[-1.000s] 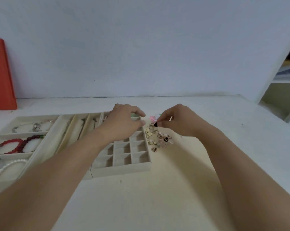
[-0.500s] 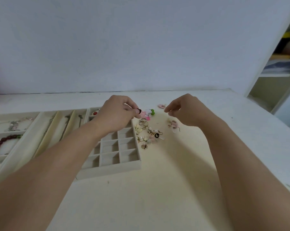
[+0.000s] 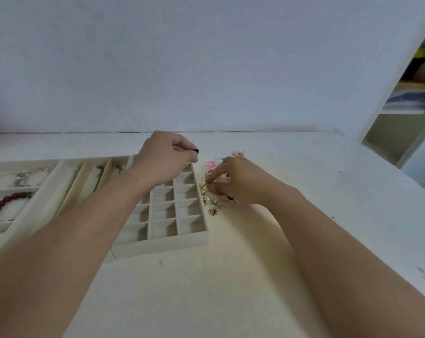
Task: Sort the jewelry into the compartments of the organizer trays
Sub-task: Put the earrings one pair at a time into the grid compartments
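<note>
a white table [image 3: 231, 289] runs up to a plain pale wall [image 3: 206, 57], with an open shelf unit [image 3: 401, 123] far right of the gridded tray [image 3: 172, 215]. the left hand [image 3: 162, 159] hovers over the tray's far end, fingers curled, pinching a small dark piece [image 3: 195, 150]. just right of the tray lies the loose jewelry pile [image 3: 211, 196] (gold and pink bits), where the right hand [image 3: 240, 179] picks with thumb and forefinger; whether it grips anything i cannot tell. left of the tray sit a long-slot tray [image 3: 84, 176] and a bracelet tray [image 3: 1, 191].
</note>
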